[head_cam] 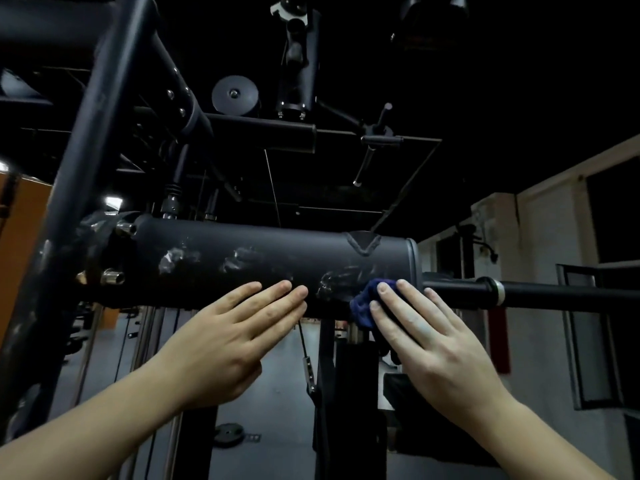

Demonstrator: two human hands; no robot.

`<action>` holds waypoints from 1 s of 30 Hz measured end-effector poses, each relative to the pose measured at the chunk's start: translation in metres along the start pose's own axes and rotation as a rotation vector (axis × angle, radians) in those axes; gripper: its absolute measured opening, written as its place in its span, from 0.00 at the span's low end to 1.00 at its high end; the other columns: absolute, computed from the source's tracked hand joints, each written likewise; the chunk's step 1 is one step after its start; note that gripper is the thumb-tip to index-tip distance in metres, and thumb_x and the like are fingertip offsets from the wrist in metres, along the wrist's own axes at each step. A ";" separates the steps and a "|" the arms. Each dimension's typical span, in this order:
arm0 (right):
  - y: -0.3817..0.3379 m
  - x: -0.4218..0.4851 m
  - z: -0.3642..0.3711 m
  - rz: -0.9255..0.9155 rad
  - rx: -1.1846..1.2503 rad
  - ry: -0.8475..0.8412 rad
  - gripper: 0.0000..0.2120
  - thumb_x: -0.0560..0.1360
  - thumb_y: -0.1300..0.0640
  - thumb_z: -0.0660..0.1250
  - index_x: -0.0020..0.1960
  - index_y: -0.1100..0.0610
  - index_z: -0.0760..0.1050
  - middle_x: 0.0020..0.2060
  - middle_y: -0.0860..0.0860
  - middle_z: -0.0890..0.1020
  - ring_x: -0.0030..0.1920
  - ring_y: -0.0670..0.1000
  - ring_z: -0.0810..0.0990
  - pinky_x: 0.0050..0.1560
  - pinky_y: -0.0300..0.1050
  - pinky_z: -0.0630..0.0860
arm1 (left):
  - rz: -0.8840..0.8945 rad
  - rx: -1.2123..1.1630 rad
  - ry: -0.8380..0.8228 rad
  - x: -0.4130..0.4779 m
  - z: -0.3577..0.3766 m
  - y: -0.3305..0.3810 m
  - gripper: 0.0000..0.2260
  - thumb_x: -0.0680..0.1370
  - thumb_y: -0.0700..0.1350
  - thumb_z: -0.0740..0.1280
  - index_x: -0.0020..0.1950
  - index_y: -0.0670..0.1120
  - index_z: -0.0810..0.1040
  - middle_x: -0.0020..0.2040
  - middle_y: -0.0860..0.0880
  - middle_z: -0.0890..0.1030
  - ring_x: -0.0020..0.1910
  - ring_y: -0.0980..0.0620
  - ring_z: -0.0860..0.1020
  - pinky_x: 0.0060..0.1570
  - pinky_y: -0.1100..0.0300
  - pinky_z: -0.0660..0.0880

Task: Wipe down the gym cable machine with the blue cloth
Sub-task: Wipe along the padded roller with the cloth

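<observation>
Our right hand [426, 344] lay flat, fingers straight and slightly spread, pressing the blue cloth [362, 308] against the lower right end of the cable machine's black roller pad [270, 254]. Our left hand [228, 344], fingers straight and together, touched the pad's lower edge beside it. We counted three whitish smears on the pad, one bar [554, 292] jutting from its right end, one cable [304, 341] hanging below and one weight plate [228, 434] on the floor.

No words or numbers can be read; the black roller pad [277, 261] bears only a V-shaped mark [362, 244].
</observation>
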State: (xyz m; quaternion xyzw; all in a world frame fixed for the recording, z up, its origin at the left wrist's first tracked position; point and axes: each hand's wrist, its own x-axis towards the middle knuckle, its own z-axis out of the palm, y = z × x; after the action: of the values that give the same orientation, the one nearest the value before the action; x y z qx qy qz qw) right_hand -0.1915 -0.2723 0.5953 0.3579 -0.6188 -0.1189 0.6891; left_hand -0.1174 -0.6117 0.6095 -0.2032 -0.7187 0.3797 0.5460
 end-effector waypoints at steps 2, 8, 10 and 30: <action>0.004 0.000 -0.004 -0.008 -0.015 -0.002 0.27 0.78 0.68 0.65 0.77 0.59 0.69 0.78 0.57 0.66 0.79 0.61 0.64 0.72 0.64 0.69 | 0.019 -0.007 0.036 0.000 0.002 -0.003 0.37 0.75 0.49 0.61 0.84 0.42 0.59 0.85 0.43 0.56 0.84 0.44 0.54 0.81 0.46 0.50; -0.009 0.010 -0.007 0.110 0.020 -0.001 0.25 0.78 0.71 0.62 0.75 0.64 0.70 0.77 0.59 0.68 0.78 0.62 0.65 0.71 0.63 0.71 | 0.003 -0.093 0.128 0.003 0.012 -0.001 0.36 0.75 0.47 0.62 0.83 0.42 0.62 0.85 0.44 0.58 0.84 0.44 0.56 0.80 0.45 0.54; -0.011 0.024 -0.010 0.156 0.034 0.002 0.24 0.78 0.71 0.62 0.74 0.66 0.71 0.75 0.61 0.70 0.77 0.62 0.66 0.72 0.61 0.70 | -0.003 -0.129 0.154 0.002 0.017 -0.001 0.36 0.74 0.47 0.64 0.83 0.43 0.63 0.85 0.44 0.58 0.83 0.45 0.57 0.80 0.45 0.56; -0.010 0.051 -0.022 0.336 -0.074 -0.130 0.25 0.80 0.64 0.59 0.76 0.65 0.68 0.76 0.61 0.70 0.78 0.61 0.66 0.74 0.61 0.68 | -0.064 -0.154 0.465 0.011 0.056 0.012 0.29 0.79 0.45 0.59 0.81 0.41 0.66 0.83 0.42 0.62 0.82 0.44 0.61 0.79 0.45 0.60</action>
State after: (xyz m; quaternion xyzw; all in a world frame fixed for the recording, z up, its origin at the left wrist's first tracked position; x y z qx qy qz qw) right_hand -0.1572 -0.3027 0.6290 0.2155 -0.7085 -0.0476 0.6704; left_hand -0.1750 -0.6143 0.6006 -0.3031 -0.6066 0.2495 0.6913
